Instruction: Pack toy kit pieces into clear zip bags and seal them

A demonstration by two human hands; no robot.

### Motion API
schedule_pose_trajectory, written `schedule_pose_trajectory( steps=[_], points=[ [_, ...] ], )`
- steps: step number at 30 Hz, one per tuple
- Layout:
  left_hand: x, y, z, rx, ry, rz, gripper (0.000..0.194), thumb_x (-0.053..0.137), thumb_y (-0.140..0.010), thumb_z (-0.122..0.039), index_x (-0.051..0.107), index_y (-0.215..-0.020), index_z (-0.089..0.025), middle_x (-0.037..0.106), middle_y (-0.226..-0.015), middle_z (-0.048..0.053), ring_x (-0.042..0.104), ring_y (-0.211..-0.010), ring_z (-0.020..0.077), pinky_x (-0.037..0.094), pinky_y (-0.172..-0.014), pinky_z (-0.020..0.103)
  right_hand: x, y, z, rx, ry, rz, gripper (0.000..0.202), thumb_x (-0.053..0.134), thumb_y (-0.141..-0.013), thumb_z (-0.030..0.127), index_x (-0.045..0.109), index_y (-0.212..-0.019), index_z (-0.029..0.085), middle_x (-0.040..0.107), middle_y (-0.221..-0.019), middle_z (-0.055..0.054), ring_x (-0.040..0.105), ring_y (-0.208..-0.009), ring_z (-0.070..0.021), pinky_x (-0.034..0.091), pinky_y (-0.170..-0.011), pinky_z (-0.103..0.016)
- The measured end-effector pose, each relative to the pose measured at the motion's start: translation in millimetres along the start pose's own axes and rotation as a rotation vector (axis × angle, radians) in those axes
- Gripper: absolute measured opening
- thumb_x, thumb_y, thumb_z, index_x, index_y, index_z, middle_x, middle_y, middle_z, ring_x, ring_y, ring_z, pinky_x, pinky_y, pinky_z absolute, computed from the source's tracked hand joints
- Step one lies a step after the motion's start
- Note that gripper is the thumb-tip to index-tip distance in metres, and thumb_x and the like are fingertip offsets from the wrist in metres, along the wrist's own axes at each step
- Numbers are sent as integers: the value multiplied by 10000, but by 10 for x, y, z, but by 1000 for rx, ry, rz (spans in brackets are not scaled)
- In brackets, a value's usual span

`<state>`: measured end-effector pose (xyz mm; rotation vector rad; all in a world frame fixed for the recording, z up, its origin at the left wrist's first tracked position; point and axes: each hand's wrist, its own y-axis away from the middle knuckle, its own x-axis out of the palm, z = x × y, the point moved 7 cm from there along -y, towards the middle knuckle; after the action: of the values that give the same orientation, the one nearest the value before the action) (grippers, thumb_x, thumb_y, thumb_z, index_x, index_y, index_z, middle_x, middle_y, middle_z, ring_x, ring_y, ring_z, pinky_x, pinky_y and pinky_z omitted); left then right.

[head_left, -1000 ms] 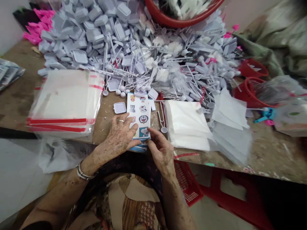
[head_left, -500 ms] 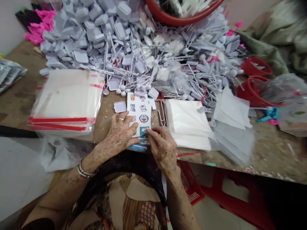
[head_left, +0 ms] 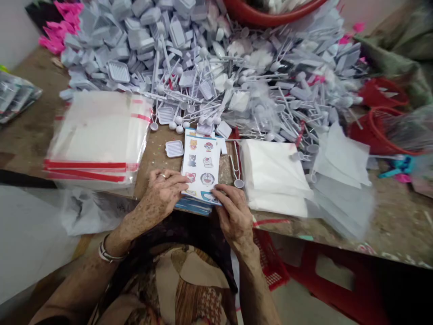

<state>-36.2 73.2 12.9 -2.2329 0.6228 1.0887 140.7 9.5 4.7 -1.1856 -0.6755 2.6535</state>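
Observation:
A white sheet of cartoon stickers (head_left: 199, 158) lies slightly skewed over a stack of blue-edged cards (head_left: 194, 206) at the table's front edge. My left hand (head_left: 161, 195) holds the sheet's lower left side, fingertips on top and the thumb mostly hidden. At the lower right corner, my right hand (head_left: 234, 212) pinches the same sheet between fingers and thumb. Just left of the sheet sits a small ridged plastic tray (head_left: 174, 149). A small white plastic spoon (head_left: 238, 183) lies to the right, close to my right fingers.
Clear bags with red strips (head_left: 91, 131) lie at left. White thin bags (head_left: 274, 176) are stacked at right. Behind is a heap of pale plastic trays and spoons (head_left: 142, 40), with a red basin (head_left: 274, 18) above it. Red baskets (head_left: 382, 131) stand far right.
My left hand has drawn back toward the sheet's left edge, fingers closer together. My right fingers have shifted onto the lower right corner, and the sheet now sits askew over the stack.

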Motion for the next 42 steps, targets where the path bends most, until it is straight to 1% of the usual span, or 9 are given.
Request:
schedule_pose_trajectory(
  steps=[6,12,17,20,23,26,33,38,42],
  points=[
    [1,-50,78,-151,94,-76,134,552,-942,-192,660,-868,-167,658,-1021,63,581,-971,198,407,-899,380,31,-115,-87,182,-45,-81,112,553,-939,178,654,-899,205,664,-1002,-77,641,-946,-200,539,-854,-376],
    [57,-52,141,-297,82,-194,160,596,-894,-195,545,-743,-186,568,-927,46,518,-939,207,432,-861,360,116,-175,-190,348,-96,-73,152,594,-897,225,540,-754,214,610,-871,-36,593,-833,-183,501,-773,-344],
    [94,-50,129,-416,-83,-212,112,592,-865,-181,528,-775,-189,567,-845,44,531,-873,224,454,-804,381,194,-121,-281,514,-118,-100,131,613,-870,257,493,-907,221,546,-770,18,537,-663,-154,470,-645,-307],
    [61,-50,-17,-417,-264,-265,164,577,-893,-204,611,-1049,-164,627,-1090,131,560,-1034,280,453,-882,450,215,-136,-201,421,-94,-91,64,568,-909,231,521,-950,220,553,-870,-14,560,-754,-162,494,-705,-318],
    [156,-83,-265,-183,-440,-243,366,507,-939,-168,582,-1291,-235,540,-1421,147,447,-1335,344,339,-1052,569,194,-144,-72,232,34,-137,79,525,-946,182,598,-938,212,566,-1077,-95,577,-984,-204,509,-845,-374],
    [342,-64,-357,33,-441,-123,418,409,-956,-99,584,-1324,-193,573,-1423,122,433,-1394,308,236,-1149,590,214,-76,9,77,169,-186,159,506,-962,149,653,-982,207,612,-1200,-132,560,-1145,-239,483,-963,-439],
    [401,-2,-273,-13,-446,3,465,438,-995,-292,491,-1439,-165,405,-1532,193,357,-1445,347,123,-1177,651,344,184,152,-22,425,-21,445,548,-952,213,520,-1390,139,564,-1427,-165,408,-1415,-320,297,-1135,-593],
    [418,-21,-297,-35,-465,-1,446,448,-999,-339,493,-1440,-295,363,-1547,225,378,-1425,390,134,-1105,729,-127,380,252,-67,310,-36,403,536,-962,238,547,-1361,189,620,-1370,-118,523,-1326,-262,464,-1079,-473],
    [396,-89,-342,-31,-531,3,395,434,-1000,-302,577,-1368,-291,474,-1490,200,401,-1407,392,138,-1090,730,-803,536,-152,-26,416,-270,477,475,-925,81,554,-1376,216,694,-1235,-110,595,-1221,-249,513,-1018,-449]
  ],
)
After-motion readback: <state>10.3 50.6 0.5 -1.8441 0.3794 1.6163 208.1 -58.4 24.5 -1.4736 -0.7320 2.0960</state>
